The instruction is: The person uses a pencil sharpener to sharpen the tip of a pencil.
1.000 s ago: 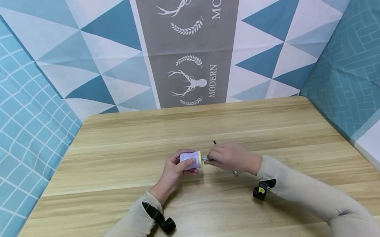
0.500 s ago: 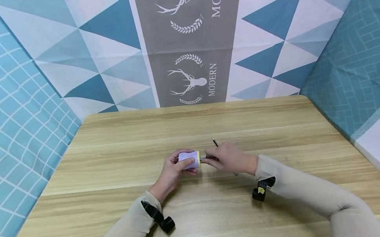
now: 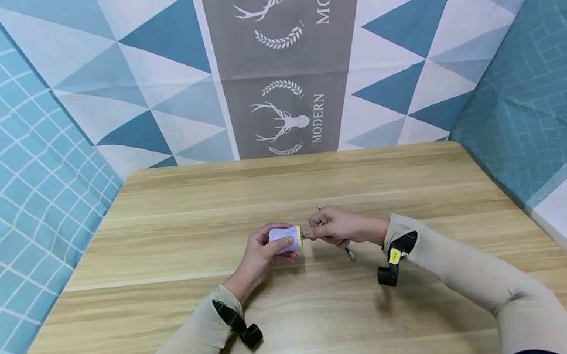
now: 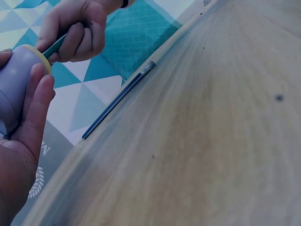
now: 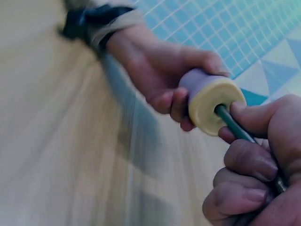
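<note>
My left hand (image 3: pixel 258 257) grips a lilac pencil sharpener (image 3: pixel 283 239) with a pale yellow end facing right. The fingers of my right hand (image 3: pixel 344 225) are curled round a green pencil (image 5: pixel 239 127), whose tip sits in the round hole of the yellow end, as the right wrist view shows. The rest of that pencil is largely covered by the hand. Beneath the right hand a second, dark pencil (image 4: pixel 117 101) with a metal eraser end lies on the table; the hand hides its middle in the head view.
The wooden table (image 3: pixel 300 316) spreads out around both hands. Patterned cloth (image 3: pixel 281 71) hangs behind its far edge, and blue cloths stand at the left and right sides. A black camera (image 3: pixel 388 275) hangs below the right wrist.
My right hand has rolled over at the wrist while holding the pencil, and its wrist camera has swung with it. My left hand and the sharpener have stayed almost in place.
</note>
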Demonstrator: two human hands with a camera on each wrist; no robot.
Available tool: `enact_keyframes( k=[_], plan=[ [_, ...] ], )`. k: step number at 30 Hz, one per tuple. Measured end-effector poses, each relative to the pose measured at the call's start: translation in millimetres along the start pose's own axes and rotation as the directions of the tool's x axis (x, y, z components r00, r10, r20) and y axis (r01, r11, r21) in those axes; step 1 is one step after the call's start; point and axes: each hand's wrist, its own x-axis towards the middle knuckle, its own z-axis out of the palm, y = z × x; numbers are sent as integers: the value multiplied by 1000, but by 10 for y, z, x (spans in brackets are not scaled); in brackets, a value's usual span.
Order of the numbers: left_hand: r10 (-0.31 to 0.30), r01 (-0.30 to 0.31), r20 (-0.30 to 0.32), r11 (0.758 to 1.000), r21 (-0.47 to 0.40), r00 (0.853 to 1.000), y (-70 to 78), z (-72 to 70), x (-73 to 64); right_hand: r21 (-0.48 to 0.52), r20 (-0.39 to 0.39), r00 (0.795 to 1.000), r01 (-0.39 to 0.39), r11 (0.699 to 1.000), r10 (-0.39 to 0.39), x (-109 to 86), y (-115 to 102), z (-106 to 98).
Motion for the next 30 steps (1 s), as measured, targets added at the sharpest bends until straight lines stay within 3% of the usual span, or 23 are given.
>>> enact_keyframes(
  k=[4, 8, 15, 18, 20, 22, 24, 25, 27, 30],
  plan=[
    [9, -9, 12, 999, 32, 1000, 5, -3, -13, 163, 74, 986, -157, 974, 147, 4, 27, -32],
    [7, -8, 15, 999, 45, 1000, 17, 12, -12, 174, 81, 981, -190, 966, 178, -5, 16, -44],
    [17, -18, 11, 999, 45, 1000, 37, 35, -4, 12, 86, 985, -151, 988, 149, -52, -36, -79],
    [17, -17, -1, 999, 39, 1000, 40, 30, 0, -25, 31, 992, -122, 992, 122, -99, -23, -124],
    [16, -16, -8, 999, 29, 1000, 42, 23, 3, -40, -47, 998, -48, 998, 46, -148, -4, -147],
    [17, -17, -14, 1000, 15, 1000, 43, 16, 6, -114, -135, 987, 76, 991, -92, -207, 21, -145],
    [19, -19, -14, 1000, 2, 1000, 47, 7, 6, -249, -200, 944, 209, 946, -262, -264, 40, -119],
    [21, -21, -15, 1000, -4, 1000, 48, 3, 6, -333, -214, 913, 266, 904, -347, -286, 54, -98],
    [27, -27, -17, 1000, -16, 999, 49, -6, 5, -503, -205, 836, 355, 788, -508, -304, 91, -58],
    [36, -36, -19, 999, -22, 999, 45, -16, 6, -689, -114, 708, 449, 570, -696, -279, 149, -10]
  ],
)
